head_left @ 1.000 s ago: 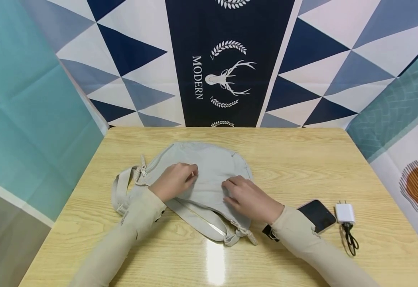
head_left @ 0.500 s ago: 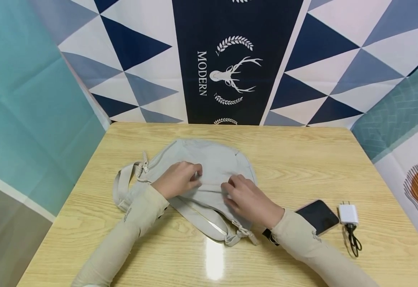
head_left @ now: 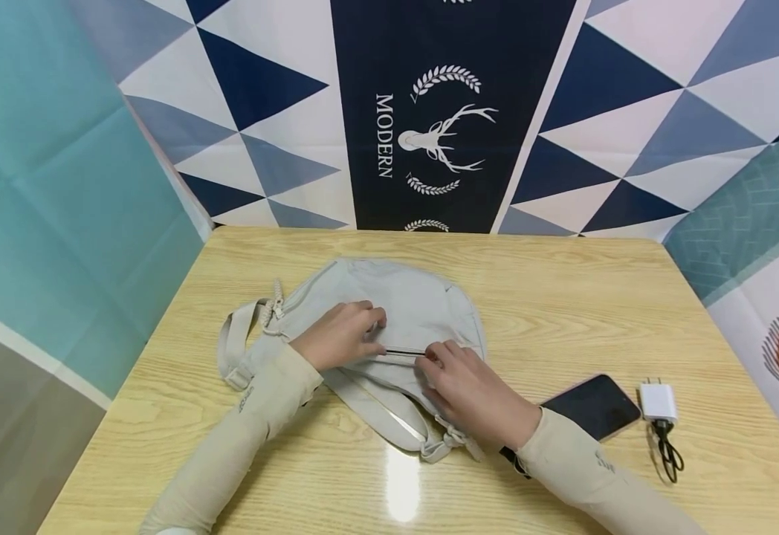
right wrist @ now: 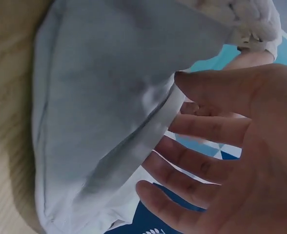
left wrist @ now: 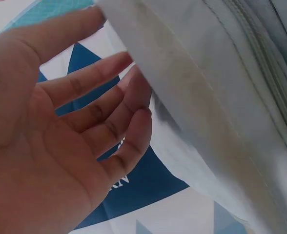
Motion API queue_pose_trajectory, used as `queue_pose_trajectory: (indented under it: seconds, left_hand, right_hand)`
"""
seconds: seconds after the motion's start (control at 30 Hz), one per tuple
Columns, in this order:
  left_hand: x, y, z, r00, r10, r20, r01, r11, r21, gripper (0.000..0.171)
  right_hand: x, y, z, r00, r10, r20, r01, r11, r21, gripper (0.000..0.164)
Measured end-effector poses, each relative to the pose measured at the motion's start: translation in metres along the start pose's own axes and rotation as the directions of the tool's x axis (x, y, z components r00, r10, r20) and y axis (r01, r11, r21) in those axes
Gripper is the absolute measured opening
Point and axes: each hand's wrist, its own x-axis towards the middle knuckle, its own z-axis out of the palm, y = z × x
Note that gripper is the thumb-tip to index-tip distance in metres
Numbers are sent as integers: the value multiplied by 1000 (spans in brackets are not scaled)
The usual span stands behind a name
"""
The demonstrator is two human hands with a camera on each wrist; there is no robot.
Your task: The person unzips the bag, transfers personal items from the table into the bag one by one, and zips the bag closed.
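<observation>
A pale grey shoulder bag (head_left: 406, 297) lies on the table, its strap (head_left: 376, 412) along the near side. My left hand (head_left: 343, 336) pinches the edge of the bag's front opening, thumb and fingertips at the fabric in the left wrist view. To its right, my right hand (head_left: 473, 390) holds the same edge; in the right wrist view its thumb presses the fabric band (right wrist: 153, 131), fingers behind. A narrow dark slit (head_left: 406, 352) shows between the two hands. The inside of the bag is hidden.
Right of the bag lies a black-screened phone (head_left: 597, 407), partly behind the right sleeve. Beside it is a white charger plug (head_left: 658, 402) with a coiled black cable (head_left: 669, 457). Patterned cloth (head_left: 282, 96) hangs behind the wooden table (head_left: 563, 297).
A dark slit has opened in the bag's front between my hands. The fingers of both hands have shifted along the fabric edge. Phone and charger stay in place on the table.
</observation>
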Motion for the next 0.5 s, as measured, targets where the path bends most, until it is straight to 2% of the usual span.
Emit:
queue_pose_trajectory:
  seconds: [0.17, 0.4, 0.5]
  left_hand:
    - [0, 3, 2, 1000, 17, 16, -18, 997, 77, 36]
    - [-1, 6, 6, 995, 82, -50, -75, 988, 134, 13]
    - [-1, 7, 7, 992, 107, -73, -94, 982, 162, 12]
  right_hand:
    - [-9, -6, 3, 1000, -12, 14, 13, 999, -31, 31]
    - [-17, -10, 8, 1000, -9, 29, 12, 996, -85, 37]
    - [-19, -11, 10, 1000, -7, 26, 10, 996, -88, 37]
